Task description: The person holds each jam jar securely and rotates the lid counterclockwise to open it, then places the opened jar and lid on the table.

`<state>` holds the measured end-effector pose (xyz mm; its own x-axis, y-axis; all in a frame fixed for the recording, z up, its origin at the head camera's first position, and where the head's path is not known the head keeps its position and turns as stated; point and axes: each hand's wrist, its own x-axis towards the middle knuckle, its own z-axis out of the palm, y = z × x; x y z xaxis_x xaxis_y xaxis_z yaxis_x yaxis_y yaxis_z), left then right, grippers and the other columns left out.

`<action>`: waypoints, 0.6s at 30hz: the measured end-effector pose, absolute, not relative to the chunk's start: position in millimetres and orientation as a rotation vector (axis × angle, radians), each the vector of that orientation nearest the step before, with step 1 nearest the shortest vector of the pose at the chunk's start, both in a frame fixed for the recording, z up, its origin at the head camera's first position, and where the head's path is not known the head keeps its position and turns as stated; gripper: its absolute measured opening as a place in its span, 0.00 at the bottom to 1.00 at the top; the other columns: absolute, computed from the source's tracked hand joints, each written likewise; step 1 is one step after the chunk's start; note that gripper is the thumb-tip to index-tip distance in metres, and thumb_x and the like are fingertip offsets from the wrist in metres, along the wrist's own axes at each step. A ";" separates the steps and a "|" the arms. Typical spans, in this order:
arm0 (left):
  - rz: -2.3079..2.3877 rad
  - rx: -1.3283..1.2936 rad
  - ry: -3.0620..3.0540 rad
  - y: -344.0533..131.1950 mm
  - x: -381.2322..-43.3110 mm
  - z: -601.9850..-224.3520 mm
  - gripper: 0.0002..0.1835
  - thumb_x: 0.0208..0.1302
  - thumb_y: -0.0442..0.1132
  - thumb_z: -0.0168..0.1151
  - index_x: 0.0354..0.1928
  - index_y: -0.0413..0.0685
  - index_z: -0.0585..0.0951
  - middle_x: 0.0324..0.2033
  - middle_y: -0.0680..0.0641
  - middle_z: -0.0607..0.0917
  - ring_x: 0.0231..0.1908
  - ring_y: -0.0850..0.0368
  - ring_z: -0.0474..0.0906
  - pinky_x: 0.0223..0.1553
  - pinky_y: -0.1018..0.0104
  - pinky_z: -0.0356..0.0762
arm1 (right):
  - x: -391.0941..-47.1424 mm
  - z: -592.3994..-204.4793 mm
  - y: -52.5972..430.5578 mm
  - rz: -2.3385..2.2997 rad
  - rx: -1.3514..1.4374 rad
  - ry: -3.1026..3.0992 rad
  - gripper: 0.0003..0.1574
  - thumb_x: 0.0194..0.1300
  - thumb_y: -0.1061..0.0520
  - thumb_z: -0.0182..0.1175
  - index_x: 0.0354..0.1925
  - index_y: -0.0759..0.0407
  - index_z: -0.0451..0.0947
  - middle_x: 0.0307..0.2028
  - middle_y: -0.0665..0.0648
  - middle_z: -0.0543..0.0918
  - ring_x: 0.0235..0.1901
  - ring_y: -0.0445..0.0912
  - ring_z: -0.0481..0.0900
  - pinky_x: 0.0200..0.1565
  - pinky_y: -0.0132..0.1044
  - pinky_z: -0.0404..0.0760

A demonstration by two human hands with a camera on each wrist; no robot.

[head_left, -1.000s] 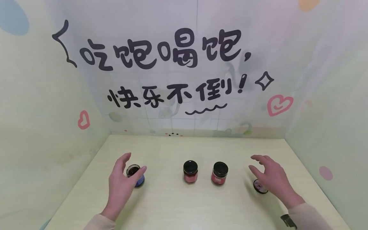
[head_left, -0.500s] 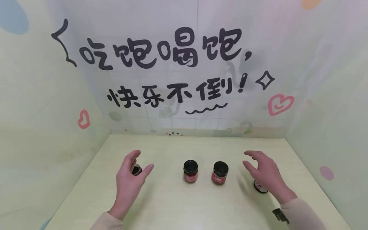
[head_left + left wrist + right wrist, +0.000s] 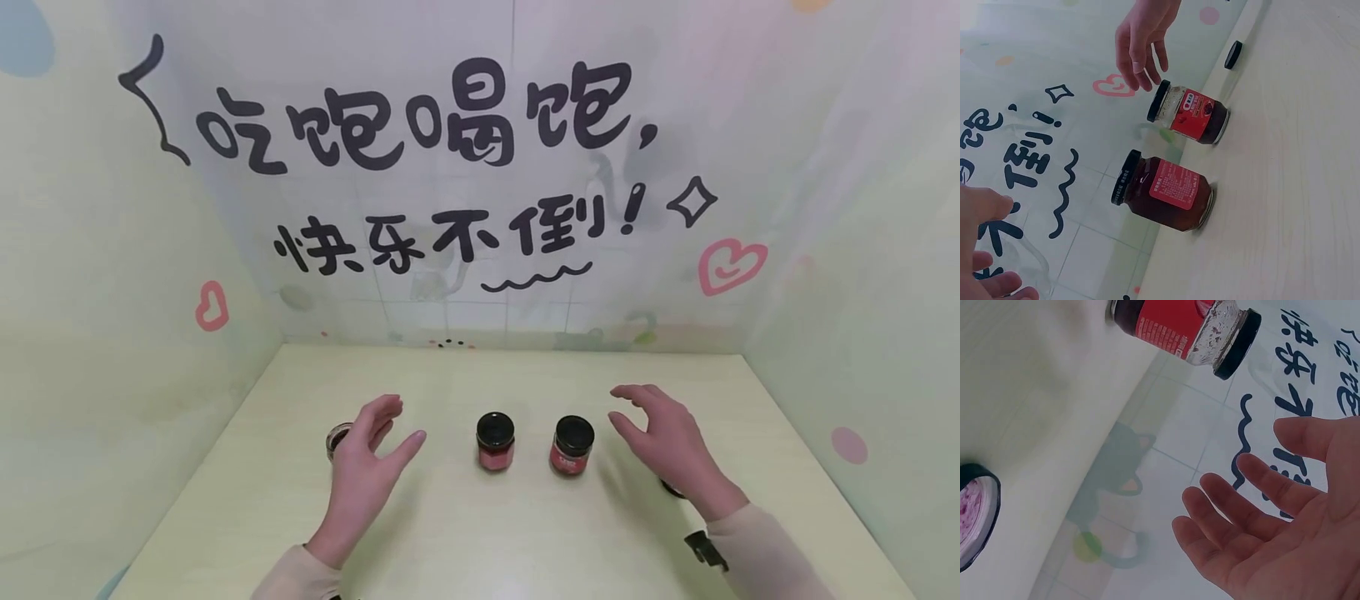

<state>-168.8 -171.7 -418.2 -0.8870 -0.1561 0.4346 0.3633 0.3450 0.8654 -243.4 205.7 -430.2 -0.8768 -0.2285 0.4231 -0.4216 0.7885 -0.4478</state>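
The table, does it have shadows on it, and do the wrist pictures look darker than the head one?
Head view: yes, soft shadows fall on the bright table beside the left hand and the right hand; left wrist view: a bit dimmer and greyer, though a red label shows clearly; right wrist view: dimmer too, with soft-edged dark patches on the table.

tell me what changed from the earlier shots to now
The left grip moved right, toward the left capped jar, and the right grip moved left and slightly forward, toward the right capped jar. Nothing was taken hold of or let go. Both capped jars, the open jar and the loose lid stayed put.
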 end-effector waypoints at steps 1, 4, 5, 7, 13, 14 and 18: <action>-1.565 -0.184 -2.175 -170.5 -169.4 -419.6 0.28 0.51 0.38 0.68 0.55 0.51 0.70 0.51 0.52 0.74 0.54 0.52 0.69 0.56 0.62 0.65 | -243.6 -429.4 203.2 0.775 0.503 -2.631 0.21 0.60 0.45 0.58 0.51 0.47 0.74 0.46 0.46 0.76 0.44 0.46 0.74 0.39 0.47 0.72; -1.548 -0.189 -2.194 -170.6 -176.7 -432.0 0.28 0.51 0.42 0.69 0.55 0.54 0.70 0.50 0.53 0.75 0.54 0.53 0.70 0.55 0.63 0.66 | -244.5 -428.6 196.8 0.785 0.520 -2.631 0.21 0.59 0.46 0.59 0.51 0.47 0.74 0.46 0.46 0.76 0.45 0.46 0.74 0.40 0.47 0.72; -1.544 -0.191 -2.199 -170.9 -179.6 -437.3 0.28 0.51 0.43 0.69 0.55 0.55 0.70 0.50 0.53 0.75 0.53 0.53 0.71 0.54 0.64 0.66 | -244.8 -428.7 194.9 0.790 0.525 -2.629 0.21 0.59 0.46 0.59 0.51 0.47 0.74 0.46 0.47 0.77 0.45 0.46 0.74 0.40 0.47 0.72; -1.546 -0.191 -2.209 -171.6 -185.7 -447.6 0.29 0.50 0.46 0.69 0.55 0.57 0.71 0.49 0.54 0.75 0.53 0.55 0.71 0.54 0.65 0.67 | -246.0 -429.1 191.2 0.801 0.536 -2.625 0.20 0.59 0.46 0.59 0.50 0.47 0.74 0.46 0.47 0.77 0.45 0.46 0.74 0.41 0.46 0.72; -1.578 -0.185 -2.247 -165.8 -194.0 -462.1 0.30 0.47 0.50 0.70 0.54 0.59 0.71 0.48 0.55 0.76 0.52 0.60 0.71 0.54 0.67 0.67 | -249.1 -431.8 181.8 0.829 0.584 -2.620 0.20 0.60 0.47 0.59 0.51 0.46 0.74 0.46 0.48 0.77 0.45 0.46 0.74 0.42 0.47 0.73; -1.583 -0.180 -2.257 -164.3 -194.7 -463.3 0.30 0.47 0.50 0.70 0.54 0.59 0.70 0.49 0.55 0.76 0.52 0.60 0.71 0.54 0.67 0.67 | -249.4 -432.2 180.4 0.835 0.588 -2.623 0.20 0.60 0.46 0.59 0.51 0.46 0.74 0.47 0.48 0.77 0.46 0.46 0.74 0.43 0.47 0.73; -1.608 -0.173 -2.284 -158.5 -198.5 -468.1 0.32 0.47 0.49 0.70 0.55 0.57 0.70 0.49 0.53 0.76 0.52 0.57 0.71 0.55 0.64 0.67 | -250.5 -432.9 174.6 0.853 0.598 -2.634 0.20 0.60 0.46 0.59 0.51 0.46 0.74 0.46 0.47 0.77 0.46 0.46 0.74 0.43 0.46 0.72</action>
